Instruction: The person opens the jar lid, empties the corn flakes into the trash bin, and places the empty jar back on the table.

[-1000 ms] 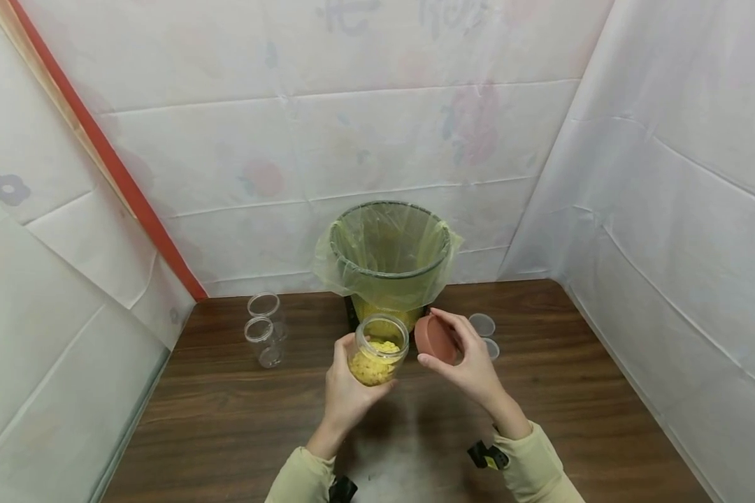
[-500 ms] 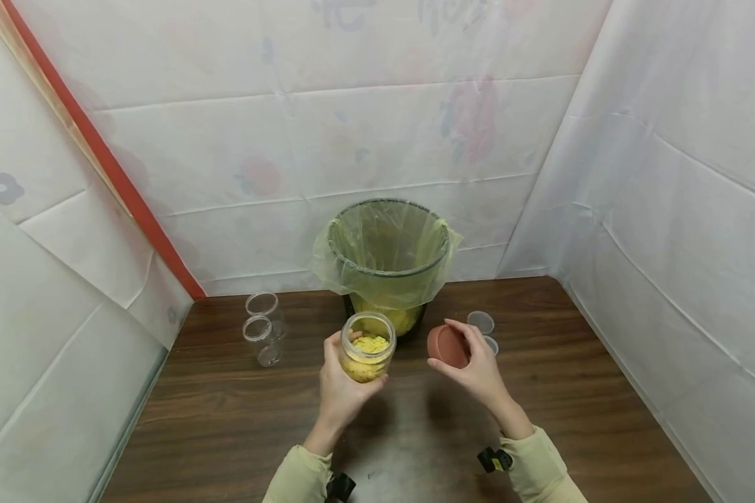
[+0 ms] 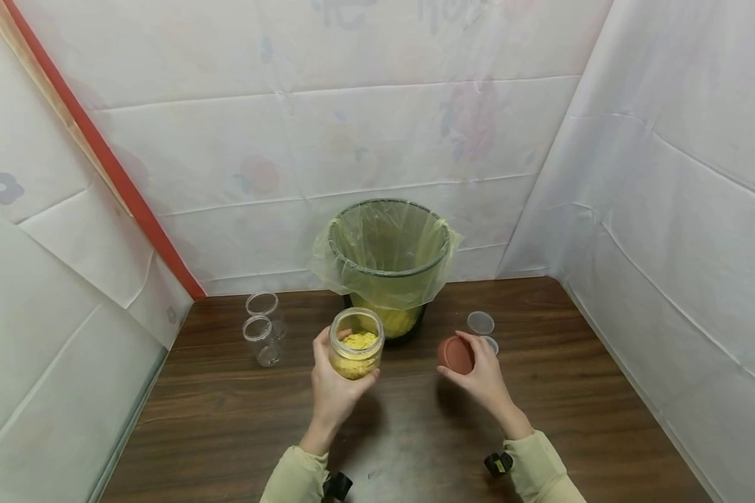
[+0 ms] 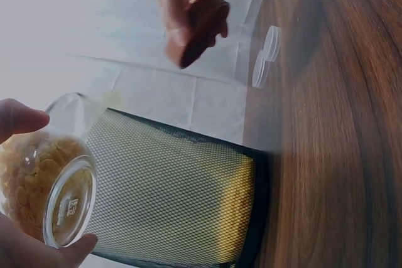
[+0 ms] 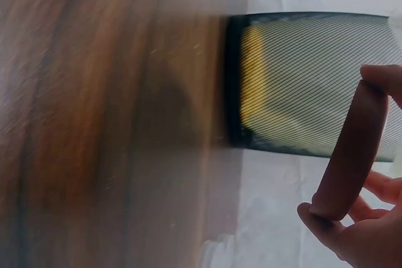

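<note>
My left hand (image 3: 335, 392) grips a clear jar (image 3: 356, 342) from the side, its open mouth tilted toward the head camera. Yellow flakes (image 3: 357, 353) fill its lower part; through the jar wall in the left wrist view they look like thin flat pieces (image 4: 44, 174). To the right, my right hand (image 3: 486, 381) pinches a reddish-brown round lid (image 3: 456, 355) by its edge between thumb and fingers. In the right wrist view the lid (image 5: 352, 152) appears edge-on. Jar and lid are held apart, both above the table.
Behind the hands stands a mesh bin (image 3: 390, 269) lined with a yellow bag, with yellow stuff low inside. Two clear empty jars (image 3: 262, 342) stand at the left. Two clear lids (image 3: 481, 323) lie at the right on the wooden table (image 3: 226, 426). White sheeting walls (image 3: 226, 140) surround the table.
The left hand has moved the jar left, and the right hand has moved the lid right and slightly down, so the gap between jar and lid has widened.
</note>
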`<state>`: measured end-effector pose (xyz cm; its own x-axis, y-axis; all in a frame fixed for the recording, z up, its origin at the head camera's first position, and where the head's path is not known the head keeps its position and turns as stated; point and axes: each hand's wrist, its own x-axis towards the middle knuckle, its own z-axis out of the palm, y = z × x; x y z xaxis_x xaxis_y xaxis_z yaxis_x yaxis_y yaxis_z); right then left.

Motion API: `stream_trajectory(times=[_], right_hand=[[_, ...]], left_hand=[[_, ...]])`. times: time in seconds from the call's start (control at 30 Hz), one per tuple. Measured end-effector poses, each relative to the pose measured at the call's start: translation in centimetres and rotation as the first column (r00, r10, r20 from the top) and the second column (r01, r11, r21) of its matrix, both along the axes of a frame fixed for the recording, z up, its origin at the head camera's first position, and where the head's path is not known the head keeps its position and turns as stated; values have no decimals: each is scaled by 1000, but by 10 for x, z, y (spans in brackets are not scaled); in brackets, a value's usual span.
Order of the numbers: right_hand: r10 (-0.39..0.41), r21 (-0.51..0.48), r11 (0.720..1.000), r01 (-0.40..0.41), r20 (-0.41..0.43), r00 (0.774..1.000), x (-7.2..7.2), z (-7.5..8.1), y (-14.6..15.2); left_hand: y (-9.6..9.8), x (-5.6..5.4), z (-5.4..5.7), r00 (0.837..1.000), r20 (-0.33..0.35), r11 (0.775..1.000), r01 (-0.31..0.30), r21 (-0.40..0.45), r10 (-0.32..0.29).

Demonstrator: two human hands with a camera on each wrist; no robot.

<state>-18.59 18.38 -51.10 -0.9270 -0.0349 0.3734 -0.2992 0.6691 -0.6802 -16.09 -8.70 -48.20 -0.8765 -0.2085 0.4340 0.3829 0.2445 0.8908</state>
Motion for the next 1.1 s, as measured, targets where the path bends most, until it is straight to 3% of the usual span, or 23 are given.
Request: stream_trajectory(times=[0.2,0.43,0.53,0.63,0.87,0.97,1.1], right_hand=[[-37,58,998,36,19,999,-3,-17,7],[-66,80,995,61,66,996,-5,-31,16],[-81,89,993,74,81,993,-5,-37,20],[-101,98,991,91,104,989,-4,-41,24],[-125,122,987,106,153,980,-3,-48,36],[-136,130,985,114,172,976,-3,-49,40],[-156,146,981,130,182,971,-1,-51,44]], left_hand=[[-3,2,5,999,-25,999,-23,37,24],[-4,15,30,997,-58,996,-46,70,51],[-5,17,35,997,-52,996,-60,68,64],[-7,17,34,996,-46,994,-66,82,70],[-16,6,11,993,-54,990,-98,99,104],[-18,5,9,992,-49,989,-109,96,114],[-19,10,20,992,-58,989,-110,103,116]])
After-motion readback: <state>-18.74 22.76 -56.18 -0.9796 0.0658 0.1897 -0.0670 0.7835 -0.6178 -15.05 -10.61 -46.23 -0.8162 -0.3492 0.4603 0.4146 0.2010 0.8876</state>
